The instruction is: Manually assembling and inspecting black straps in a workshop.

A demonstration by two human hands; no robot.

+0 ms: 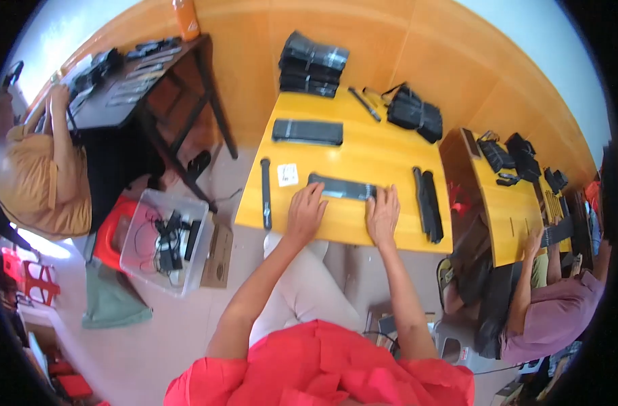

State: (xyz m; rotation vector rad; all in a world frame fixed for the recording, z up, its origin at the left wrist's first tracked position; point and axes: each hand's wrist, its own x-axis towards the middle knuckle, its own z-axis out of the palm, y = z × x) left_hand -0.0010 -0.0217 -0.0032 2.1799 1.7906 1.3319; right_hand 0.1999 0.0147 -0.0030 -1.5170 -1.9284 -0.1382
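A flat black strap (346, 188) lies crosswise on the yellow table in front of me. My left hand (305, 211) has its fingers closed on the strap's left end. At the other end, my right hand (383, 211) grips the strap between thumb and fingers, covering its tip. A small white paper card (288, 174) with handwriting lies left of the strap. Beyond it sits a flat stack of black straps (307, 131). One single black strap (266, 194) lies lengthwise by the table's left edge, and several more black straps (428, 205) lie together on the right.
Tied black bundles (313, 64) are piled at the table's far left corner, with another black bundle (415, 113) far right. A clear plastic bin (165, 241) with cables stands on the floor at left. Co-workers sit at a dark table (129, 95) and another yellow table (501, 210).
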